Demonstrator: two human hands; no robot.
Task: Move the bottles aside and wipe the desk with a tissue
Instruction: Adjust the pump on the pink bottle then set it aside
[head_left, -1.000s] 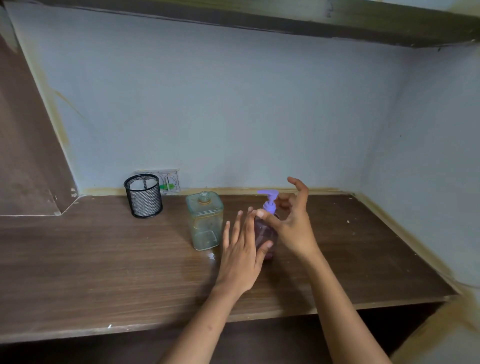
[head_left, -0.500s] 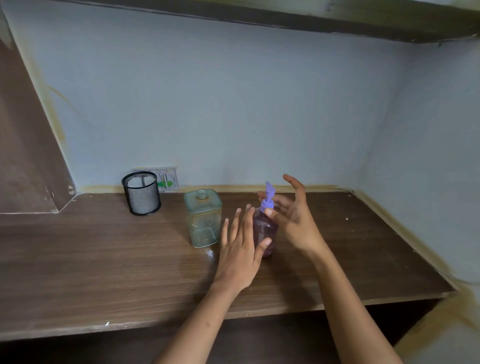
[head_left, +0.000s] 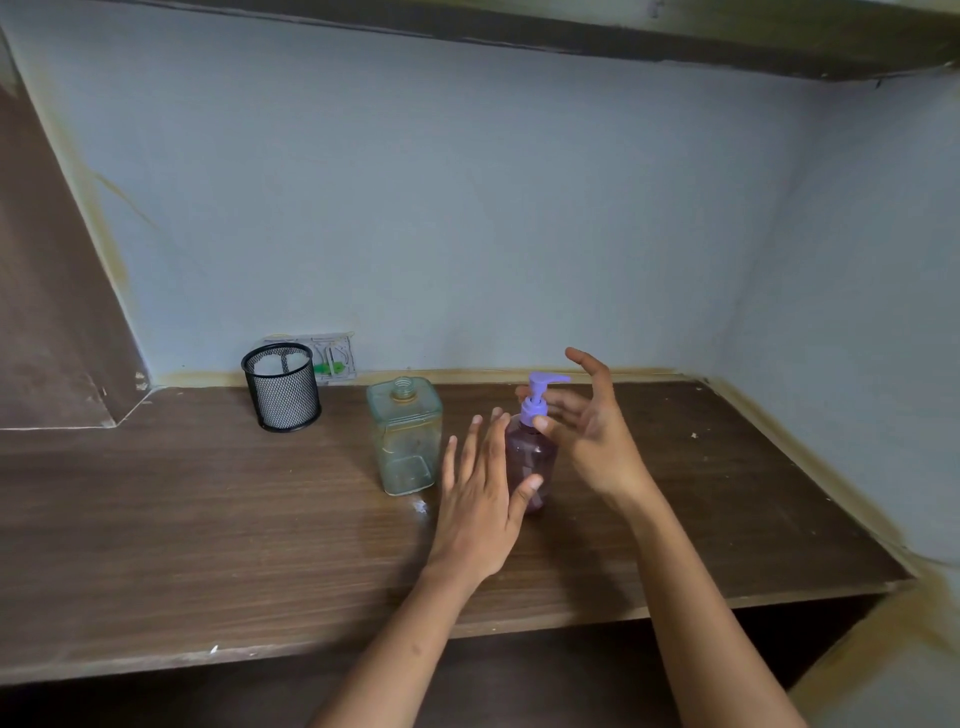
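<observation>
A purple pump bottle (head_left: 530, 451) stands mid-desk, its nozzle pointing right. My right hand (head_left: 597, 436) pinches its pump neck, thumb in front, a finger behind, the other fingers spread upward. My left hand (head_left: 480, 493) lies flat and spread beside the bottle's left side, its thumb resting against the lower body. A clear square bottle (head_left: 405, 436) with no cap stands just left of my left hand, untouched. The brown wooden desk (head_left: 208, 519) carries a small white smear (head_left: 420, 506) in front of the clear bottle. No tissue is in sight.
A black mesh pen cup (head_left: 282, 387) stands at the back left, in front of a wall socket (head_left: 335, 358). Blue walls close the back and right sides. A shelf (head_left: 675, 36) runs overhead. A wooden panel (head_left: 47, 312) rises at the left.
The pump nozzle has swung round and now points right. My right hand has shifted its fingers at the pump neck. My left hand has stayed beside the bottle.
</observation>
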